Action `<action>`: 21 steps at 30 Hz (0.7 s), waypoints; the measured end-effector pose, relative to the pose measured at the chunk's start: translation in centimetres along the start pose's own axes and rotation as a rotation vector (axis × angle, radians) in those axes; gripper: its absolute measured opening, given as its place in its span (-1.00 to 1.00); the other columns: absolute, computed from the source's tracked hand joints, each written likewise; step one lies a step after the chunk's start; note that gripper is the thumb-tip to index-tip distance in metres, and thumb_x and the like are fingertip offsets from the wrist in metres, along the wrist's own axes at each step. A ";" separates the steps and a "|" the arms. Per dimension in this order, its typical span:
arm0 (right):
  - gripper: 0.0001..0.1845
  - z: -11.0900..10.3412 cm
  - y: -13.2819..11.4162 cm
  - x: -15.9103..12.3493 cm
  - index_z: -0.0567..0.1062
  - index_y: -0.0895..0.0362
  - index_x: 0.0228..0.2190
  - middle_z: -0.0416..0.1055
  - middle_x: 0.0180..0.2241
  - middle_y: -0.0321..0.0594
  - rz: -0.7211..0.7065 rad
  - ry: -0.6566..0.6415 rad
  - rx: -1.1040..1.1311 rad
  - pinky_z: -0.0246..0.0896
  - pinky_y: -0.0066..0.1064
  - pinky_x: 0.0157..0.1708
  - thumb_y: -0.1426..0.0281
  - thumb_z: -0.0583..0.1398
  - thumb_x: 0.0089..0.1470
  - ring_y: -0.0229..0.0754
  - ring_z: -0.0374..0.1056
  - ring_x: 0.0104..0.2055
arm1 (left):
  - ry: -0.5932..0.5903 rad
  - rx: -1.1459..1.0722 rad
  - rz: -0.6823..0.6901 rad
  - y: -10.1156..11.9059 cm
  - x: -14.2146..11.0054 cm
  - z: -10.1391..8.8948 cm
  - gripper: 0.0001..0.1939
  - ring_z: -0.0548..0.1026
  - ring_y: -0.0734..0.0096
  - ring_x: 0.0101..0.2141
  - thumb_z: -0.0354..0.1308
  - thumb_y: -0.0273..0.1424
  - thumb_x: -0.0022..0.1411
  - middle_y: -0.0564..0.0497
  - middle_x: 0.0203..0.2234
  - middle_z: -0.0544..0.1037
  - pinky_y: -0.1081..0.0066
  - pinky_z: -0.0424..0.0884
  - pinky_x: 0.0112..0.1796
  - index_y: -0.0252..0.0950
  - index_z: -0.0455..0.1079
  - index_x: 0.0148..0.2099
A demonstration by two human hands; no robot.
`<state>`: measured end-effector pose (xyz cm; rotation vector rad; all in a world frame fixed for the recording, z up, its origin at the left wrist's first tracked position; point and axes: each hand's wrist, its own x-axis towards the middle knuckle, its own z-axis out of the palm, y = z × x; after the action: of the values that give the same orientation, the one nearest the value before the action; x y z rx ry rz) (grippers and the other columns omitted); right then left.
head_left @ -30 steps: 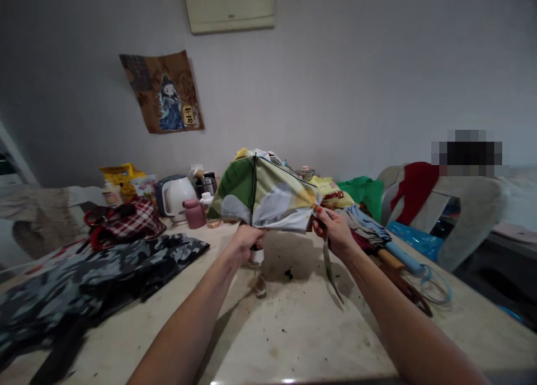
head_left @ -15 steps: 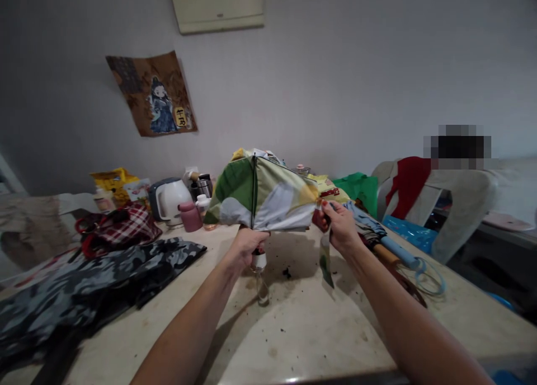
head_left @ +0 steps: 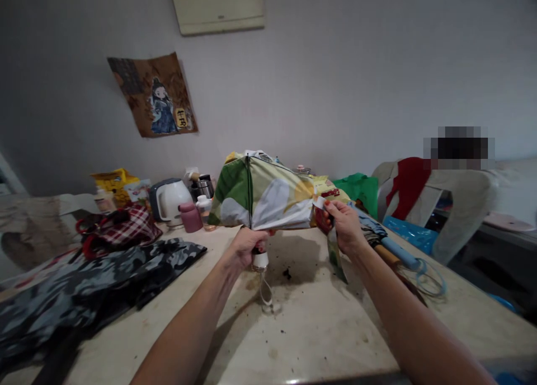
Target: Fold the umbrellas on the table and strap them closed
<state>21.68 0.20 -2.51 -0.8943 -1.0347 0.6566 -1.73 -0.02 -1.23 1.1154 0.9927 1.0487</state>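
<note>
A folded umbrella (head_left: pixel 268 197) with a green, white and yellow canopy is held above the pale table (head_left: pixel 310 323), tip pointing away from me. My left hand (head_left: pixel 247 245) is closed round its white handle, from which a clear wrist loop (head_left: pixel 265 292) hangs down. My right hand (head_left: pixel 342 222) pinches the canopy's closing strap (head_left: pixel 338 256) at the right edge of the fabric; the strap's loose end dangles below my fingers.
A camouflage cloth (head_left: pixel 92 284) and a red plaid bag (head_left: pixel 123 225) lie at the left. A white kettle (head_left: pixel 170 200), a pink cup (head_left: pixel 191 216) and snack bags stand at the back. Other umbrellas (head_left: pixel 394 250) lie at the right, beside a chair (head_left: pixel 457 206) draped with clothes.
My right hand has lifted the strap up toward the canopy's edge. The umbrella has tilted a little and the wrist loop has swung down to the table.
</note>
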 end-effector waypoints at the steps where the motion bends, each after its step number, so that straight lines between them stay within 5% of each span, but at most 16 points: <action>1: -0.60 0.0 -0.1 0.0 0.28 0.10 -0.57 0.22 -0.65 -0.35 -0.007 0.015 -0.046 0.02 -0.45 -0.64 0.05 0.25 -0.15 -0.33 0.07 -0.65 | 0.012 0.006 -0.002 -0.1 0.1 -0.1 -0.72 -0.03 0.74 -0.77 0.09 -0.61 -0.25 0.22 -0.87 0.05 0.58 -0.04 -0.68 -0.28 0.04 -0.74; 4: -0.80 0.1 -1.0 -0.8 0.40 0.13 -0.46 0.39 -0.42 -0.14 -0.130 0.138 -0.239 0.26 -0.22 -0.31 0.30 0.25 -0.17 -0.07 0.31 -0.34 | 0.058 0.029 0.007 -0.4 0.4 0.0 -0.78 -0.02 0.72 -0.76 0.12 -0.62 -0.22 0.23 -0.85 0.06 0.57 -0.04 -0.68 -0.31 0.14 -0.69; 7: -0.67 1.0 -2.7 -2.9 0.42 0.16 -0.19 0.38 -0.07 0.06 -0.588 0.353 -0.648 0.07 0.03 0.09 0.45 0.14 -0.07 0.12 0.22 0.06 | 0.147 0.069 0.039 -0.8 0.5 0.4 -0.84 0.02 0.70 -0.75 0.17 -0.63 -0.21 0.21 -0.82 0.15 0.56 -0.05 -0.68 -0.34 0.24 -0.62; 10: -0.67 2.3 -3.4 -5.0 0.38 0.17 -0.07 0.40 -0.10 0.05 -0.863 0.293 -0.732 0.18 -0.04 0.06 0.40 0.09 0.10 0.04 0.29 0.00 | 0.228 0.145 0.149 -1.3 0.5 0.8 -0.82 0.05 0.68 -0.74 0.23 -0.63 -0.22 0.19 -0.78 0.23 0.56 -0.01 -0.68 -0.34 0.29 -0.56; 12: -0.60 3.0 -2.9 -5.5 0.37 0.19 -0.04 0.42 -0.14 0.05 -0.681 0.160 -0.690 0.26 -0.06 -0.03 0.24 0.09 0.15 0.04 0.35 -0.09 | 0.266 0.244 0.238 -1.5 0.5 1.1 -0.81 0.09 0.64 -0.73 0.27 -0.59 -0.20 0.19 -0.77 0.25 0.54 0.05 -0.67 -0.33 0.31 -0.52; 17: -0.38 3.1 -1.0 -4.1 0.43 0.15 -0.11 0.49 -0.12 0.05 0.122 -0.124 -0.298 0.33 -0.08 -0.12 -0.07 0.24 -0.03 0.09 0.42 -0.11 | 0.483 0.530 0.215 -2.4 0.3 2.0 -0.72 0.27 0.47 -0.70 0.37 -0.54 -0.28 0.11 -0.75 0.29 0.50 0.05 -0.69 -0.30 0.28 -0.55; 21: -0.39 3.2 -0.6 -3.7 0.46 0.03 -0.11 0.55 -0.14 -0.13 0.390 -0.284 0.302 0.41 -0.21 -0.24 -0.11 0.26 -0.06 -0.03 0.47 -0.14 | 0.351 0.533 0.145 -3.9 -0.3 3.2 -0.65 0.16 0.56 -0.71 0.32 -0.70 -0.35 0.15 -0.82 0.18 0.51 -0.09 -0.69 -0.29 0.20 -0.66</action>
<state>17.32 -2.09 -2.84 -0.7536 -0.9821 1.2622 1.85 -1.43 -4.49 1.4792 1.5506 1.1545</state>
